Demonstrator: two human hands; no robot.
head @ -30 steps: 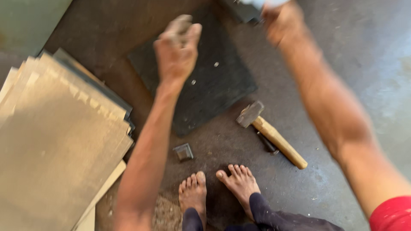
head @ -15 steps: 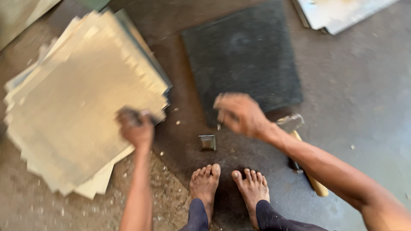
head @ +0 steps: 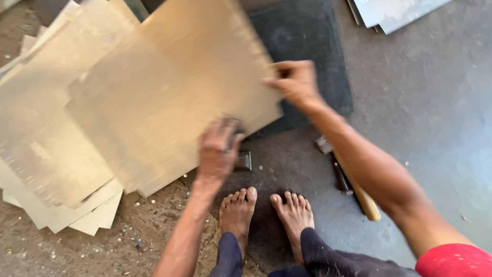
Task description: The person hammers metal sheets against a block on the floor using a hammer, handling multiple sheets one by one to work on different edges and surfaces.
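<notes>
Sheet in hand: brass-coloured metal sheet (head: pixel 174 97), blurred, lying tilted over the stack of like sheets (head: pixel 46 154) at your left and reaching out over the dark rubber mat (head: pixel 307 46).
Right hand: your right hand (head: pixel 294 82) is pinching the sheet's right edge, fingers closed on it above the mat.
Left hand: your left hand (head: pixel 219 149) is gripping the sheet's near corner, fingers curled; a dark patch shows at the fingertips, too blurred to tell what it is.
Edge risk: you are holding thin metal by bare fingers at two points only; if the sheet is sliding in your grip, the edge is likely cutting the skin.
Foot risk: your bare feet (head: pixel 266 215) are resting just below the near corner; a slip of the left hand is likely dropping that corner onto the toes.
Block: small square metal block (head: pixel 243 160) is sitting on the floor just beside your left hand and just ahead of the toes; the sheet's corner could be catching on it, or you could be stepping on it.
Hammer: wooden-handled hammer (head: pixel 353 184) is lying partly under your right forearm, near the right foot; a trip or a knock is possible.
Stack risk: the stack is lying fanned and uneven; dragging the top sheet could be pulling others askew.
Far sheets: grey sheets (head: pixel 394 13) are lying at the top right, well apart.
</notes>
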